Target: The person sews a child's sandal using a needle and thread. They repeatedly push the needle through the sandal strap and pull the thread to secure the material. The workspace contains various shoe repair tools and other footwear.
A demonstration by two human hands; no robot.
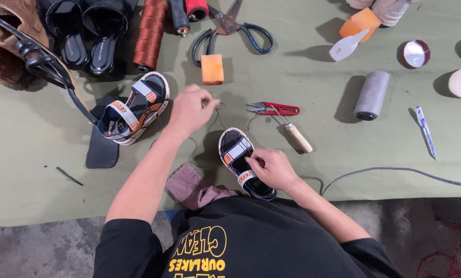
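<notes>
Right hand (269, 167) clamped on the small sandal (243, 162) at centre frame, left hand (189, 109) pinching what looks like thread (216, 117) just above it, so pull taut and straight, sandal kept pinned flat on the green mat (313, 175).

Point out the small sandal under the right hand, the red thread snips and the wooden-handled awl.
small navy-and-orange sandal (234, 146): head view, on its front strap.
red thread snips (279, 108): head view, on the red handle.
wooden-handled awl (298, 138): head view, on the wooden handle.

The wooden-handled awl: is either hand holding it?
No: the wooden-handled awl lies alone on the green mat, beside the red thread snips.
</notes>
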